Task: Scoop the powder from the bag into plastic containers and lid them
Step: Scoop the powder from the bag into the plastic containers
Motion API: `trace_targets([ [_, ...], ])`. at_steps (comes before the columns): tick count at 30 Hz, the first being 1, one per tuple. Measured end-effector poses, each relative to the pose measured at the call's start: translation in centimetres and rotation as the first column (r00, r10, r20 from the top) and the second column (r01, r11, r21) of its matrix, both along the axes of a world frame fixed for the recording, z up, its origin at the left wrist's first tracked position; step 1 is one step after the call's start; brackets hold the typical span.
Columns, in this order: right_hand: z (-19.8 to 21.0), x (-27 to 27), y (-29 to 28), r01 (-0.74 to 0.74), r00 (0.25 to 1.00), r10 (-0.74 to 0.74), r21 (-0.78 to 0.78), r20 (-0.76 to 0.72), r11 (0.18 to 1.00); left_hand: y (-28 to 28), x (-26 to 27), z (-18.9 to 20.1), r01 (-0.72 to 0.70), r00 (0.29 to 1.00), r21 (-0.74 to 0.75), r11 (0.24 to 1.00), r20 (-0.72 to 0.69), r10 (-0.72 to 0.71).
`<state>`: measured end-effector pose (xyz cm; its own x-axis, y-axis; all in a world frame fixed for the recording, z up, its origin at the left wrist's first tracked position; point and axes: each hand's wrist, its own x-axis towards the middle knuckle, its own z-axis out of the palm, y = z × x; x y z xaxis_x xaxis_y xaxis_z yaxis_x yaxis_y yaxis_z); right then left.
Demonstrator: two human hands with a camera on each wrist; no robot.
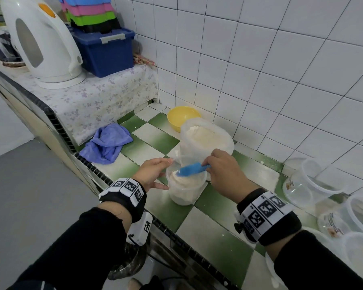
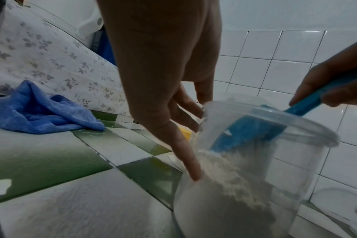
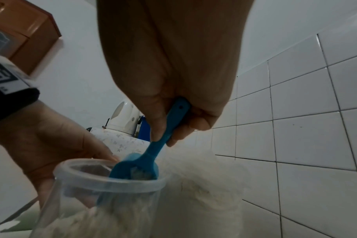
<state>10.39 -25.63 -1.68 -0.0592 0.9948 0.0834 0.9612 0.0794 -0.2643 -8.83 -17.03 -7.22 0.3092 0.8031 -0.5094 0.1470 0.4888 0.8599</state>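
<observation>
The right hand curls its thumb and fingers round the handle of a blue scoop, pinching it near the top end; the scoop's bowl dips inside the mouth of a clear plastic container, tilted downward toward the powder heaped within, which fills the tub to about two thirds; the left hand steadies that container from its left side, fingers fairly straight and spread narrowly along the wall, one fingertip pressing low on the plastic and the others touching near the rim, the thumb lying at the rim on the far side; whether the hand truly grips or only braces I cannot tell.

Just behind the container stands the open bag, translucent and full of pale powder, touching or nearly touching the tub; a yellow bowl sits beyond the bag against the tiled wall; to the left a crumpled blue cloth lies on the green-and-white tiled counter; at the right edge lie several empty clear containers, one on its side; on the raised shelf with a floral cover stand a white kettle and a blue storage box.
</observation>
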Motion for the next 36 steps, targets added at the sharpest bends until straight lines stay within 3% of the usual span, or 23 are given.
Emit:
trace_targets([
  [5,0.3,-0.1,-0.1,-0.015,1.0,0.015,0.045,0.002,0.999,0.2,0.0,0.0,0.001,1.0,-0.003,1.0,-0.002,-0.001],
  [11,0.8,0.6,0.1,0.1,0.994,-0.1,-0.003,-0.034,0.995,0.5,0.1,-0.1,0.013,1.0,-0.001,1.0,-0.012,-0.013],
  [18,3.2,2.5,0.3,0.191,0.907,-0.214,-0.098,-0.362,0.977,1.3,0.2,-0.3,0.016,0.998,0.03,0.999,-0.06,-0.014],
  [22,4.6,3.8,0.4,0.26,0.796,-0.257,-0.074,-0.548,0.963,1.5,0.5,0.1,0.01,0.997,0.054,0.998,-0.073,-0.006],
  [25,4.7,4.6,1.0,0.358,0.739,-0.285,-0.003,-0.61,0.934,1.6,0.7,0.4,-0.003,0.997,0.057,0.998,-0.075,0.008],
  [29,3.7,5.1,2.4,0.447,0.756,-0.34,0.061,-0.558,0.892,1.9,0.6,0.6,0.001,0.997,0.047,0.999,-0.073,0.002],
  [36,1.3,4.3,4.9,0.445,0.885,-0.409,0.151,-0.221,0.882,2.3,0.3,0.8,0.046,0.997,0.009,0.999,-0.055,-0.046],
])
